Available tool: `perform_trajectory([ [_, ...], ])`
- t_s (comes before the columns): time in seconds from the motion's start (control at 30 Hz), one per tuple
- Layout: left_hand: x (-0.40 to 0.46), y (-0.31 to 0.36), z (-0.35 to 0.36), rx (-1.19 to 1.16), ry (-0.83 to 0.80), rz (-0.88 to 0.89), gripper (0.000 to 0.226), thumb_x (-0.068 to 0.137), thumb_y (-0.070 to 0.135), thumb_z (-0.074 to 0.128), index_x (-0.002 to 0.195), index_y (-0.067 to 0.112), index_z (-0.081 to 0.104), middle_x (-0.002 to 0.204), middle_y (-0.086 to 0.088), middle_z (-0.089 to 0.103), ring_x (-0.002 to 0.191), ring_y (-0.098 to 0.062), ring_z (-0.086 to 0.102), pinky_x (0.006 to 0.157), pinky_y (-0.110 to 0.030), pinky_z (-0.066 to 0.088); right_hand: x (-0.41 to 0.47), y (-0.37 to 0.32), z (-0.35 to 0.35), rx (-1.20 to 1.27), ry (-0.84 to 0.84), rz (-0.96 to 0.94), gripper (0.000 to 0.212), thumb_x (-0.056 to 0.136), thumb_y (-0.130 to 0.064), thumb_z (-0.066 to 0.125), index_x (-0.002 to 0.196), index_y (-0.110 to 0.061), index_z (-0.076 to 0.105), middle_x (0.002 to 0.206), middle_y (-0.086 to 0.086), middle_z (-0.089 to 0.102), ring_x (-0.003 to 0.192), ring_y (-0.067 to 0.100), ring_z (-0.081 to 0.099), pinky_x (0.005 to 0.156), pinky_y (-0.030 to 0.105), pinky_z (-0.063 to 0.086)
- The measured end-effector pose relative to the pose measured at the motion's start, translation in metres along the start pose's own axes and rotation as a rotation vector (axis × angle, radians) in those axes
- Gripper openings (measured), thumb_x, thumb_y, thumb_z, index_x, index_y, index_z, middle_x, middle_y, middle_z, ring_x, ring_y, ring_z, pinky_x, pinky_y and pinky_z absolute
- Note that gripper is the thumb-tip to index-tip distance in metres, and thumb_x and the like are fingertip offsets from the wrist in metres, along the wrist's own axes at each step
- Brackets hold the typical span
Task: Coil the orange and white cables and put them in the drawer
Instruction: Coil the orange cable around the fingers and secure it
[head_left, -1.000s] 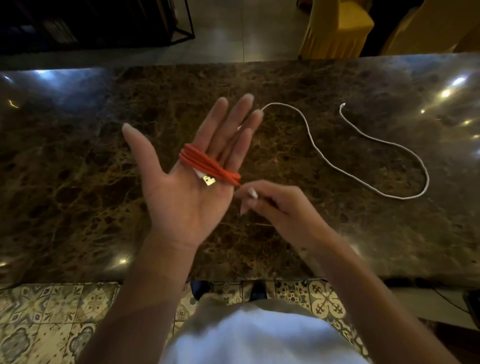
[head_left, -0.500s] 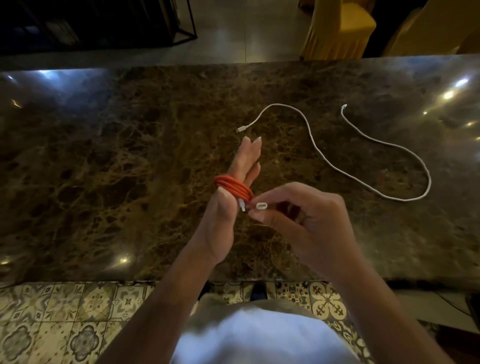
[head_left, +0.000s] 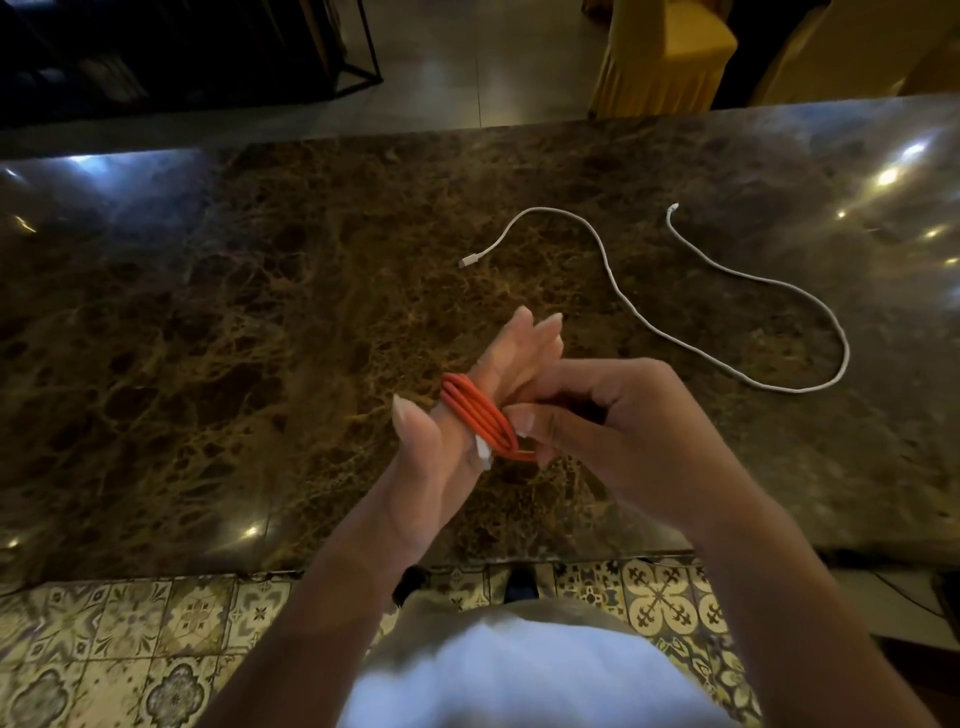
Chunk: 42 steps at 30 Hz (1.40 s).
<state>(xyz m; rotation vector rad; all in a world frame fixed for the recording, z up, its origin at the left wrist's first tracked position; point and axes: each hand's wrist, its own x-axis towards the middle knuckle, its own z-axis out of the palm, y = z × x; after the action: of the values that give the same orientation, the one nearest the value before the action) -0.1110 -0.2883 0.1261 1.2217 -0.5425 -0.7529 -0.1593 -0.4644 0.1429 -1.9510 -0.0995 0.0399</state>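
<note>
Here, right hand (head_left: 613, 431) fingers (head_left: 524, 415) pinch orange cable (head_left: 480, 413) wound round straight left hand (head_left: 467, 415).

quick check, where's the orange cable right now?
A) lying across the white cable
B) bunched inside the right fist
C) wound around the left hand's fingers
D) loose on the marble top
C: the orange cable sits in loops around the straight fingers of the left hand, while the right hand pinches its end; the white cable lies apart on the marble top.

Right hand (head_left: 618, 431) now against orange cable (head_left: 480, 413)

White cable (head_left: 644, 317) on marble counter (head_left: 260, 338)
</note>
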Motion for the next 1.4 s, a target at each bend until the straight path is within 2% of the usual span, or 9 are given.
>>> perform_trajectory([
  [0.23,-0.003,-0.001,-0.005,-0.152,-0.001,-0.071,0.124,0.077,0.092,0.04,0.165,0.009,0.011,0.173,-0.006,0.023,0.16,-0.019,0.02,0.129,-0.035,0.021,0.005,-0.001,-0.015,-0.288,-0.219,-0.212,0.025,0.096,-0.008,0.072,0.117,-0.02,0.078,0.107,-0.01,0.067,0.101,0.008,0.065,0.084,0.022,0.052],
  [0.53,-0.005,0.004,0.003,-0.484,0.038,0.01,0.116,0.084,0.08,0.052,0.163,0.002,0.018,0.169,-0.018,0.028,0.159,-0.027,0.025,0.13,-0.037,0.016,0.01,-0.003,-0.002,-0.27,0.075,-0.17,0.026,0.083,-0.008,0.085,0.105,-0.019,0.077,0.106,-0.017,0.067,0.102,0.0,0.066,0.086,0.015,0.053],
  [0.67,-0.005,0.003,-0.002,-0.587,0.024,-0.014,0.119,0.082,0.078,0.058,0.163,0.002,0.016,0.169,-0.019,0.029,0.157,-0.028,0.028,0.128,-0.037,0.024,0.014,-0.004,-0.01,-0.378,-0.126,-0.249,0.023,0.086,-0.011,0.082,0.107,-0.022,0.081,0.113,-0.007,0.068,0.106,0.009,0.065,0.089,0.033,0.055],
  [0.77,-0.004,0.002,-0.005,-0.581,0.01,-0.015,0.118,0.083,0.077,0.058,0.163,0.001,0.018,0.169,-0.022,0.027,0.158,-0.03,0.026,0.128,-0.037,0.026,0.02,-0.005,-0.012,-0.381,-0.184,-0.276,0.021,0.086,-0.007,0.08,0.105,-0.017,0.081,0.11,-0.006,0.07,0.1,0.009,0.066,0.088,0.029,0.054],
  [0.9,-0.007,0.003,-0.013,-0.441,0.087,0.004,0.1,0.091,0.063,0.063,0.161,0.002,0.025,0.166,-0.02,0.035,0.156,-0.029,0.031,0.126,-0.035,0.029,0.022,-0.001,0.009,-0.333,-0.004,-0.328,0.028,0.081,-0.005,0.084,0.107,-0.012,0.078,0.11,-0.005,0.071,0.103,0.007,0.065,0.091,0.022,0.054],
  [1.0,-0.006,0.005,-0.018,-0.432,0.15,0.016,0.092,0.094,0.057,0.064,0.161,0.006,0.028,0.165,-0.018,0.038,0.155,-0.031,0.034,0.126,-0.04,0.03,0.021,0.007,0.02,-0.403,0.283,-0.192,0.04,0.073,-0.036,0.088,0.101,-0.02,0.065,0.103,-0.011,0.058,0.09,-0.004,0.055,0.078,0.012,0.046],
  [1.1,-0.005,0.002,-0.016,-0.468,0.135,0.026,0.092,0.094,0.057,0.063,0.162,0.007,0.025,0.166,-0.017,0.035,0.156,-0.032,0.031,0.128,-0.046,0.021,0.022,0.018,0.017,-0.061,0.213,0.028,0.051,0.072,-0.055,0.083,0.096,-0.018,0.057,0.096,-0.001,0.066,0.083,0.009,0.062,0.071,0.025,0.052],
  [1.23,-0.004,-0.007,-0.014,-0.568,0.123,0.015,0.092,0.095,0.055,0.064,0.162,0.005,0.026,0.164,-0.02,0.038,0.153,-0.034,0.038,0.125,-0.042,0.031,0.028,0.024,0.002,0.323,0.212,0.144,0.034,0.095,-0.042,0.062,0.113,-0.013,0.066,0.096,0.003,0.075,0.09,0.019,0.072,0.074,0.04,0.054],
  [1.4,-0.008,-0.01,-0.013,-0.72,0.03,0.041,0.091,0.096,0.05,0.065,0.162,0.002,0.023,0.165,-0.024,0.034,0.147,-0.043,0.043,0.123,-0.042,0.036,0.042,0.033,-0.01,0.625,-0.066,0.26,0.045,0.102,-0.039,0.051,0.112,0.0,0.073,0.109,0.028,0.068,0.103,0.045,0.062,0.092,0.058,0.047],
])
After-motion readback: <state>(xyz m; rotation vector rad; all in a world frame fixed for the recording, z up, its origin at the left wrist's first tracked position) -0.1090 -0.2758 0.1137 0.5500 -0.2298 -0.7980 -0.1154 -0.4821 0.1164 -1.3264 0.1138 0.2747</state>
